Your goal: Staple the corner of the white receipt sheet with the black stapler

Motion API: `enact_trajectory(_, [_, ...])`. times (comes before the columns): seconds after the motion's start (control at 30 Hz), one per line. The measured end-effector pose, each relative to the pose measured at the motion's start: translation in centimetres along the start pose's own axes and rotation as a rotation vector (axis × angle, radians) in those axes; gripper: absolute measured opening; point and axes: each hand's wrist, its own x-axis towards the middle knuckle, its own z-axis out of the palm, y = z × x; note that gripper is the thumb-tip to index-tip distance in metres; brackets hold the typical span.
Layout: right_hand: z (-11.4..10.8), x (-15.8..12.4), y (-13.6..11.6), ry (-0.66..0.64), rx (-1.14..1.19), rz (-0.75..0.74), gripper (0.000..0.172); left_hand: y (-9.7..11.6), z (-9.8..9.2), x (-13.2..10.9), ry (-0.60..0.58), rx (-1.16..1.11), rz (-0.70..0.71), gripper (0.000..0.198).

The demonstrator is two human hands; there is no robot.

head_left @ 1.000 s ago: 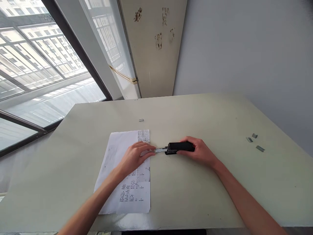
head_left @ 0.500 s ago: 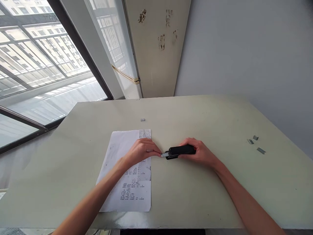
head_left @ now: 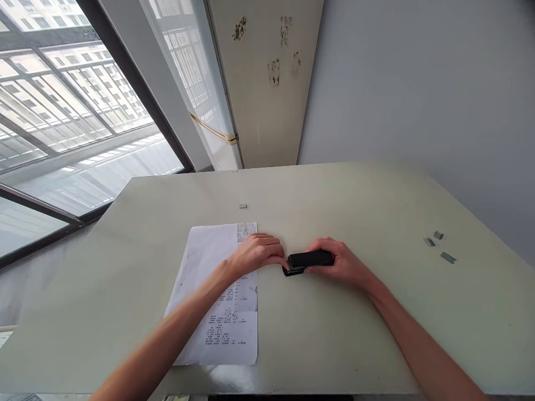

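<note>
Nearest, left of the black stapler and reaching closer than it, printed paper lies flat on the pale table; its right edge stops short of the stapler. The left hand crosses over this paper to the stapler's left end, its fingers bent and close together, a tip against that end; whether anything is pinched there I cannot tell. The right hand is wrapped round the stapler's right end, thumb on the near side and fingers over the far side.

The stapler sits at or just above the table. It should handle as a compact, fairly light but solid thing, its body stiff, hinged and perhaps a little slick. The right end looks the surest hold; the left end, where the parts meet, could nip a fingertip. Its magazine is the closest thing to a container, and what it holds is hidden.

Well right of the stapler and slightly beyond lie three short grey staple strips; a single grey strip lies beyond it to the left. Farthest past it stand a grey wall, a stained beige panel and, leftward, a window.
</note>
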Motion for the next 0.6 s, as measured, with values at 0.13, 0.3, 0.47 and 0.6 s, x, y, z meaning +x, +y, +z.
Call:
enact_trajectory(0.13, [0.08,0.06,-0.03,0.016,0.039,-0.042,0.026,-0.19,0.32,0.10,0.005,0.037,0.029,0.045])
enact_trajectory(0.3, [0.14,0.26,-0.30,0.021,0.099,-0.150,0.022,-0.25,0.65,0.13,0.004,0.061,0.029,0.045])
enact_trajectory(0.47, [0.19,0.32,-0.13,0.027,0.113,-0.173,0.018,-0.17,0.75,0.12,-0.002,0.051,0.006,0.047])
enact_trajectory(0.6, [0.13,0.44,0.06,0.026,0.122,-0.150,0.021,-0.06,0.62,-0.07,-0.015,0.039,-0.017,0.047])
